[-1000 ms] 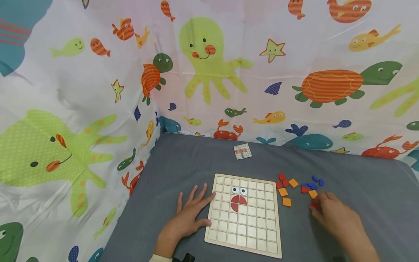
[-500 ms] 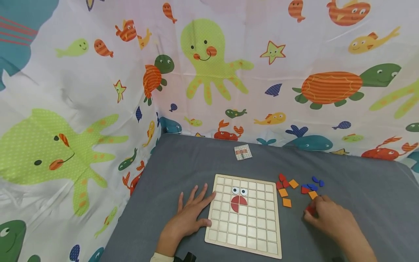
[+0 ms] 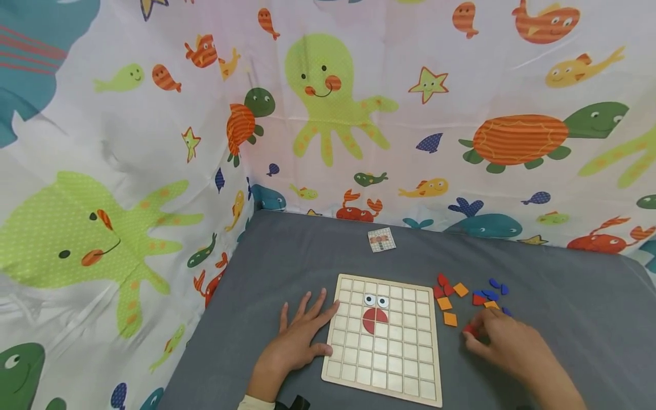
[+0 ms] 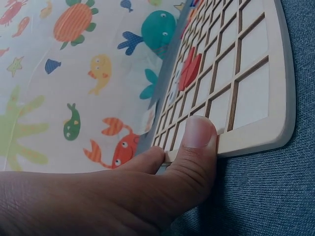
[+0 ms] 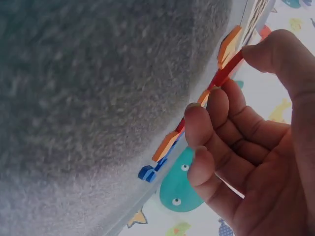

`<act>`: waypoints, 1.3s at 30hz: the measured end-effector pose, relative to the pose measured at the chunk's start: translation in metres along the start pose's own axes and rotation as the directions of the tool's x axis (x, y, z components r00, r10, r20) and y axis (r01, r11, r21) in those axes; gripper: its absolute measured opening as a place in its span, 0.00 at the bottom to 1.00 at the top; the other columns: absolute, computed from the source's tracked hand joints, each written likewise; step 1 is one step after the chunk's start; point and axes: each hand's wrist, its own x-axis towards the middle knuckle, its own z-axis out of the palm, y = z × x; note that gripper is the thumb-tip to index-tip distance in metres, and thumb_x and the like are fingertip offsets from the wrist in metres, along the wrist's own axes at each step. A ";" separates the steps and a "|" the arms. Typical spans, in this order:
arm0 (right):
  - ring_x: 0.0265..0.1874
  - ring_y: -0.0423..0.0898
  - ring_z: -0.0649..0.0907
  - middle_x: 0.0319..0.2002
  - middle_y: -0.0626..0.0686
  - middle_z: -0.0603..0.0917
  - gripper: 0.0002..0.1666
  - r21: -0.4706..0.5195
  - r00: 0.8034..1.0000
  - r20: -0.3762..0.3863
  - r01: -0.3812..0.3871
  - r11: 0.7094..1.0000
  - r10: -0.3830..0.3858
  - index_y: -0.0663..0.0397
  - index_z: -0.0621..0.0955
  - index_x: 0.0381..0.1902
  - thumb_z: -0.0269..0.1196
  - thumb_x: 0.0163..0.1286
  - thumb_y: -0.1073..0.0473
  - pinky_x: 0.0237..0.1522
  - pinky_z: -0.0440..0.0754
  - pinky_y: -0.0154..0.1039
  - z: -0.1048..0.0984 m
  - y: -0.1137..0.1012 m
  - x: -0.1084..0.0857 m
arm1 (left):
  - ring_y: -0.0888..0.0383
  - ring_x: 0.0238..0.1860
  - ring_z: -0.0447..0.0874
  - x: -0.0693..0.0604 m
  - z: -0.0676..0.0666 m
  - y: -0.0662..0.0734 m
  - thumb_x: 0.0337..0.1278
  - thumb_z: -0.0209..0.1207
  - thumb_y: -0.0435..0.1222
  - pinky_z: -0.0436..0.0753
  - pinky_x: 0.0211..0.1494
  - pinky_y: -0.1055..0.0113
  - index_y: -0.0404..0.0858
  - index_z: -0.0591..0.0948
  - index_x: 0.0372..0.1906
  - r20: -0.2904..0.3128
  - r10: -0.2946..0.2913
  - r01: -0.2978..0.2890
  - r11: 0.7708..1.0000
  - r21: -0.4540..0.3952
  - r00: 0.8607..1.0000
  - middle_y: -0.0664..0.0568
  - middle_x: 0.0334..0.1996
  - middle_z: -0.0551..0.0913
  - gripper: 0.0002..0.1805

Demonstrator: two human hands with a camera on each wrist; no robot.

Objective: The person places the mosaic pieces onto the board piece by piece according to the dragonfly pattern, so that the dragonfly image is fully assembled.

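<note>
A wooden grid board (image 3: 381,364) lies on the grey cloth, with two eye pieces (image 3: 376,300) and several red quarter-round pieces (image 3: 369,326) set in its upper left part. The left hand (image 3: 294,347) rests at the board's left edge, fingers spread; in the left wrist view its thumb (image 4: 197,135) lies on the frame. Right of the board, the right hand (image 3: 512,341) pinches a red piece (image 3: 470,329) between thumb and fingers. The right wrist view shows that red piece (image 5: 227,69) held at its ends, just above the cloth.
Orange squares (image 3: 450,319), red pieces (image 3: 442,279) and blue pieces (image 3: 490,295) lie loose between the board and the right hand's far side. A small patterned card (image 3: 381,240) lies behind the board. A printed curtain (image 3: 328,188) borders the cloth at the back and left.
The right hand has moved left toward the board with the red piece, uncovering a blue piece behind it. The left hand stays at the board's edge.
</note>
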 end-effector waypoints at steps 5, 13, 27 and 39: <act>0.31 0.35 0.80 0.36 0.40 0.81 0.15 0.018 0.997 0.056 0.043 0.999 -0.044 0.44 0.80 0.39 0.74 0.67 0.47 0.31 0.81 0.44 0.004 -0.003 0.001 | 0.36 0.86 0.35 0.002 0.002 -0.003 0.58 0.68 0.51 0.27 0.75 0.22 0.59 0.57 0.86 -0.008 0.008 -0.008 1.000 -0.007 1.000 0.49 0.87 0.45 0.52; 0.29 0.41 0.73 0.37 0.46 0.74 0.21 -0.026 1.000 0.000 0.026 0.999 -0.026 0.47 0.80 0.44 0.74 0.68 0.40 0.25 0.75 0.43 0.007 -0.015 -0.003 | 0.39 0.86 0.32 0.002 0.004 -0.007 0.57 0.69 0.51 0.25 0.76 0.24 0.62 0.56 0.86 -0.001 -0.028 0.028 1.000 -0.011 1.000 0.53 0.88 0.43 0.53; 0.32 0.44 0.77 0.36 0.48 0.78 0.19 0.046 0.998 0.066 -0.006 0.999 0.003 0.53 0.81 0.44 0.76 0.67 0.49 0.31 0.81 0.46 0.007 -0.023 0.003 | 0.39 0.86 0.32 0.003 0.009 -0.013 0.57 0.68 0.53 0.24 0.76 0.25 0.63 0.55 0.86 -0.005 0.000 0.000 1.000 -0.011 1.000 0.53 0.88 0.42 0.53; 0.35 0.38 0.79 0.41 0.47 0.81 0.17 0.055 0.932 -0.226 0.301 0.952 -0.282 0.53 0.85 0.43 0.80 0.59 0.61 0.30 0.82 0.35 0.008 -0.047 -0.001 | 0.38 0.86 0.32 0.001 0.002 -0.007 0.58 0.69 0.51 0.25 0.75 0.23 0.61 0.56 0.86 0.002 0.003 -0.003 1.000 -0.019 1.000 0.51 0.87 0.43 0.52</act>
